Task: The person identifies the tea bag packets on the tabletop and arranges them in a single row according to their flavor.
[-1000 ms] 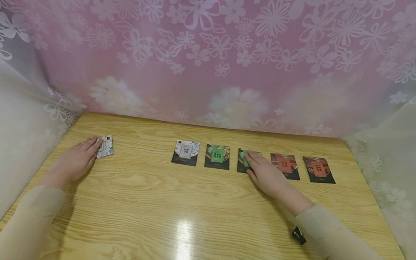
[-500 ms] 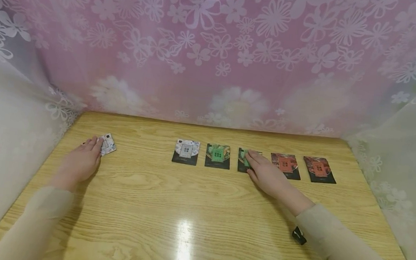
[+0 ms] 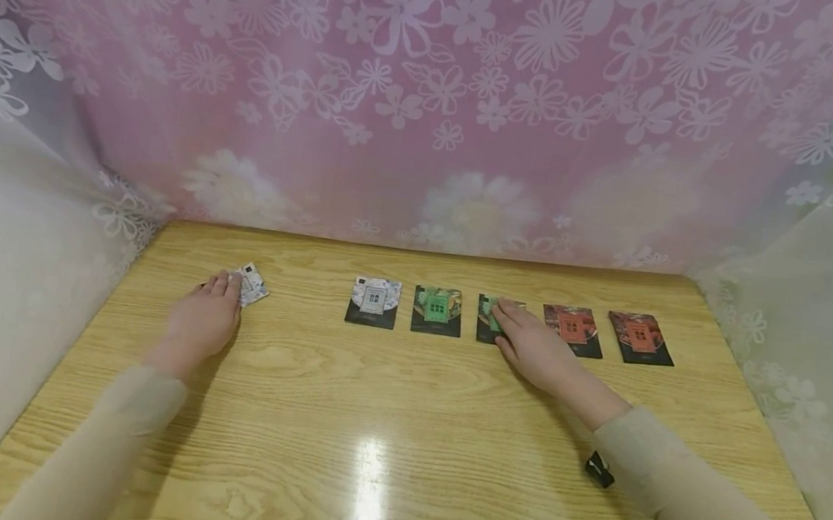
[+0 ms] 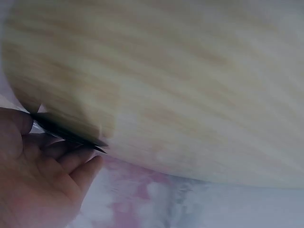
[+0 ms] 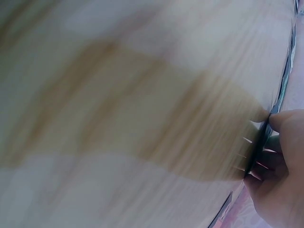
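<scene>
My left hand (image 3: 205, 319) holds a small white patterned sachet (image 3: 253, 284), which sticks out tilted past the fingertips on the right. In the left wrist view, thumb and fingers lie along the dark edge of that sachet (image 4: 66, 133). My right hand (image 3: 539, 351) rests on a green and black sachet (image 3: 485, 325), its fingers across the top and its thumb near the front edge. Much of this sachet is covered. In the right wrist view, the right hand (image 5: 285, 166) touches the sachet's thin dark edge (image 5: 256, 147).
A white and black sachet (image 3: 373, 303) and another green sachet (image 3: 437, 311) lie left of my right hand. Two red and black sachets (image 3: 573, 332) lie to its right. A small black object (image 3: 599, 470) sits by the right sleeve. Floral cloth (image 3: 444, 129) surrounds the wooden table (image 3: 281, 414).
My left hand has moved to the right along the table, carrying the white sachet, which has turned to a steeper tilt. The right hand has stayed in place.
</scene>
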### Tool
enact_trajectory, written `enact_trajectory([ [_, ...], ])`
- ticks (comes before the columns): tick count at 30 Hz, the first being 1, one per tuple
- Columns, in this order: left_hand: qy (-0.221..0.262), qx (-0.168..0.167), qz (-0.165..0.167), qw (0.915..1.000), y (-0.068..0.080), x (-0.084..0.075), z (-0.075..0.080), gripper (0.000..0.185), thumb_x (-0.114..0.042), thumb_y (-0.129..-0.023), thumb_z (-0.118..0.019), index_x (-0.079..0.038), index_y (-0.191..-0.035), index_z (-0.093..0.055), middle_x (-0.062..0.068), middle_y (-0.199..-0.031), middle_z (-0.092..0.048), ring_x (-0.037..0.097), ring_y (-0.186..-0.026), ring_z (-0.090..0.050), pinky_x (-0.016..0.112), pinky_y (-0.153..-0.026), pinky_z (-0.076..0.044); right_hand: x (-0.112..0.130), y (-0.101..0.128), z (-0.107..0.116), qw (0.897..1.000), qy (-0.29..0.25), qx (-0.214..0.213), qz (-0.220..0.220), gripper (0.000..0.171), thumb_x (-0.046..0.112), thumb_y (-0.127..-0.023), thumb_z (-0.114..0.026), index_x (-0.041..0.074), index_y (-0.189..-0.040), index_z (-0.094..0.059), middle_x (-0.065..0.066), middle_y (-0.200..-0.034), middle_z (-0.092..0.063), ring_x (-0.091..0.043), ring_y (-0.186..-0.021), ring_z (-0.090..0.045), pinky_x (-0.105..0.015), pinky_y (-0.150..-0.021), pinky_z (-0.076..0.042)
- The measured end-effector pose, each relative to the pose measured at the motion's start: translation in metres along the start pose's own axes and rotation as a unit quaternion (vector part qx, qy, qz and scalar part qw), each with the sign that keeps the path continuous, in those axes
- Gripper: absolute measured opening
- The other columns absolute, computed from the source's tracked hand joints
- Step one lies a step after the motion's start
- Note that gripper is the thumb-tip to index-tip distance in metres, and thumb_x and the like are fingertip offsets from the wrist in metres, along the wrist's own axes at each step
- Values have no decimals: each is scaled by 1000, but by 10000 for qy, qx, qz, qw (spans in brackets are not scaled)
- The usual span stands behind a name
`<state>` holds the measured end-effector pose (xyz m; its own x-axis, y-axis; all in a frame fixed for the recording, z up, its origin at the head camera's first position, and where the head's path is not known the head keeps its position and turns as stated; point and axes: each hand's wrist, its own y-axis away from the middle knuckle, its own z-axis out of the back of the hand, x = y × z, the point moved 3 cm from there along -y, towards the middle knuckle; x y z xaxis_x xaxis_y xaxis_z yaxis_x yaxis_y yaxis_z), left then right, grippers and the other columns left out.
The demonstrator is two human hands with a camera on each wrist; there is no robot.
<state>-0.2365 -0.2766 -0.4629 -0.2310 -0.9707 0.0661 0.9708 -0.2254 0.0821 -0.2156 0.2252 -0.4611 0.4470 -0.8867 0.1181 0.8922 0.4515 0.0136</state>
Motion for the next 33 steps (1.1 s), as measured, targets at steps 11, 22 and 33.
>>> enact_trajectory([
  [11, -57, 9, 186, 9998, -10, -53, 8, 56, -17, -111, -42, 15, -157, -35, 40, -159, -41, 54, -146, -48, 62, -123, -43, 0, 0, 0, 9999, -21, -102, 89, 57, 21, -109, -60, -5, -158, -45, -27, -166, -42, -45, -151, -46, -60, -121, -46],
  [22, 109, -372, -148, 9991, -12, -58, 9, 60, -21, -110, -46, 10, -160, -34, 38, -163, -36, 55, -151, -39, 64, -128, -34, -2, 0, -1, 9999, -42, -63, 101, 59, 23, -110, -60, -5, -159, -44, -26, -167, -41, -45, -152, -45, -60, -122, -45],
  [33, 69, -496, -1949, 9795, -9, -22, 5, 58, -17, -112, -48, 3, -164, -32, 26, -172, -31, 44, -160, -30, 59, -133, -29, -4, 0, -4, 10000, -28, 5, 52, 59, 23, -111, -59, -4, -160, -42, -25, -168, -39, -44, -153, -43, -59, -124, -43],
])
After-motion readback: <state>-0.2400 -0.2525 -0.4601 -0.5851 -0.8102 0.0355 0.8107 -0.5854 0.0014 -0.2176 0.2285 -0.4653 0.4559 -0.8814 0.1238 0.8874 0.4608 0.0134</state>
